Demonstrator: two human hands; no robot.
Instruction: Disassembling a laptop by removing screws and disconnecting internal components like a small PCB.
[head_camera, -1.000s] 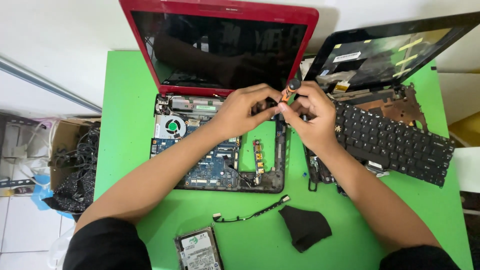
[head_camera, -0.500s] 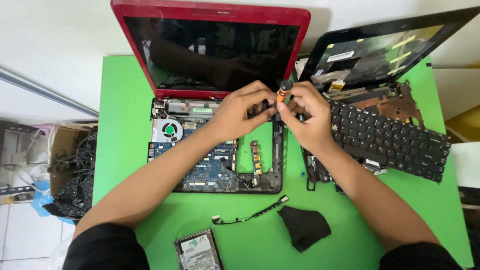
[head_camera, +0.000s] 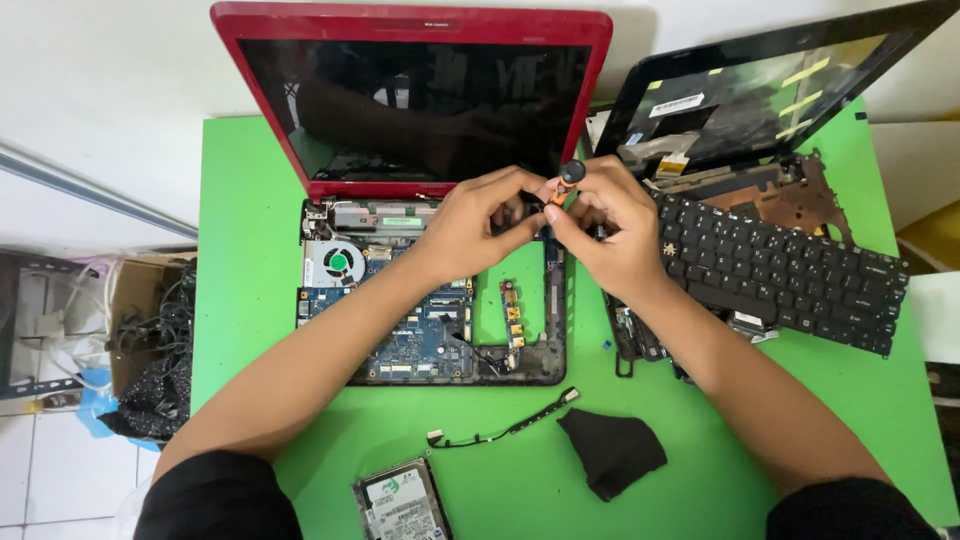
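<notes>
From my feed, both hands meet just above the middle of the frame, over the back right corner of the opened red laptop (head_camera: 430, 290). My right hand (head_camera: 610, 235) has its grip clenched on a small screwdriver (head_camera: 566, 182) with a black cap and orange shaft, standing roughly upright, tip down at the laptop's hinge area. My left hand (head_camera: 475, 225) pinches close beside the tip, fingers curled in — what they grasp, if anything, I cannot tell. The laptop's bare board and round fan (head_camera: 338, 263) show left of the hands. At the right lies a second dismantled laptop with a loose black keyboard (head_camera: 780, 270). On the green worktop (head_camera: 250, 230) in the lower part of the frame sit a thin cable (head_camera: 505, 430), a black pouch (head_camera: 612, 450) and a hard drive (head_camera: 400, 500) — all well apart from the hands
</notes>
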